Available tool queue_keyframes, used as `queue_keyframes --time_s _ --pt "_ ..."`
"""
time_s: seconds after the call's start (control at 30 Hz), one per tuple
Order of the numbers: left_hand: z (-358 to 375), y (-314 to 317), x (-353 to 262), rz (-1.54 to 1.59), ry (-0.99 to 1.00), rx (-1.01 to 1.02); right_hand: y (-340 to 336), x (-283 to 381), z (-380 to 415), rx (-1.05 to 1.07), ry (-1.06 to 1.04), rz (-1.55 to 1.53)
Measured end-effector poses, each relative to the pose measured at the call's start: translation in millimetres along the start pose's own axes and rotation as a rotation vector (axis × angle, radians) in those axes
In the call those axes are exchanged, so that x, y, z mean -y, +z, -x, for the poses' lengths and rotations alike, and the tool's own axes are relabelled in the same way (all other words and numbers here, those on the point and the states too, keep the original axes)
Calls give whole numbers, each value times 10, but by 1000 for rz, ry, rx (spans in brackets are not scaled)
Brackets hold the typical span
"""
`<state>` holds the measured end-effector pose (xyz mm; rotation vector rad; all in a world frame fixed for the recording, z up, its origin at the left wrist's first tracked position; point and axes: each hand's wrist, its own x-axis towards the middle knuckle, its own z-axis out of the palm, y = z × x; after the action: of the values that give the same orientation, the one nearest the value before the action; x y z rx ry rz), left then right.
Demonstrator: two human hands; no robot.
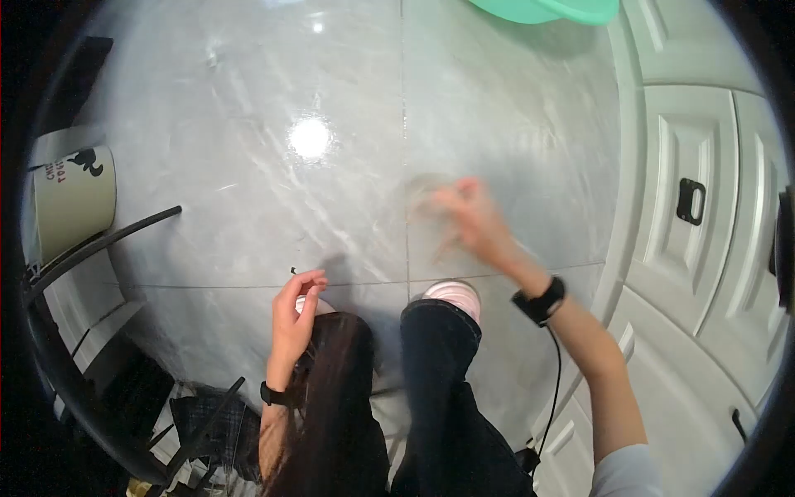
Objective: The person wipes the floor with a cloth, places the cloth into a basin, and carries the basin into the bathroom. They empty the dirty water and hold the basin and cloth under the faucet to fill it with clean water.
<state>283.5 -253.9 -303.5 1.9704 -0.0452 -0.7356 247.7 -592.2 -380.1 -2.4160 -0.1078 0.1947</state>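
My right hand [476, 224] is over the grey tiled floor [248, 207], right of the middle, with its fingers smeared by motion. A faint brownish blur lies by its fingertips; what it is, or whether the hand holds it, I cannot make out. My left hand [296, 311] hovers near my left knee, fingers loosely bent and apart from the thumb, with nothing visible in them. Close above its fingertips a small dark green scrap [293, 270] shows against the floor. Black bands sit on both wrists, and a black cable [556, 389] runs down from the right one.
White panelled cabinets [691, 207] line the right side. A mint green basin [546, 10] stands at the top edge. On the left are a cream bucket [74, 203] with printing and a black curved bar [108, 240]. My pink-white shoe [455, 296] is below the right hand.
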Motion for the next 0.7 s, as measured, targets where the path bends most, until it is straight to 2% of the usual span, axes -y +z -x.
queue_keyframes --time_s 0.03,0.1,0.13,0.2,0.3,0.4,0.47,0.53,0.63,0.7 --pt "1 -33 34 9 -3 -4 -326 -59 -93 -179 -48 -19" --pt "9 -98 94 30 -13 -4 -661 -577 -95 -422 245 123" --pt "12 -120 104 27 -30 6 -780 -921 -86 -498 365 325" --pt "-1 -177 120 19 -58 19 -953 -1468 -47 -513 669 410" --pt "-53 -253 112 38 -78 14 -1038 -1566 -289 -451 677 452" --pt "-101 -298 141 59 -133 21 -979 -1380 -899 -518 279 408" --pt "-136 -322 125 62 -135 40 -850 -1068 -1349 -419 373 260" --pt "-139 -337 84 45 -142 57 -577 -888 -1626 -396 203 322" --pt "-187 -374 50 6 -137 64 -381 -444 -1641 -237 71 288" --pt "-178 -402 57 4 -140 57 -477 -566 -1686 -260 166 326"
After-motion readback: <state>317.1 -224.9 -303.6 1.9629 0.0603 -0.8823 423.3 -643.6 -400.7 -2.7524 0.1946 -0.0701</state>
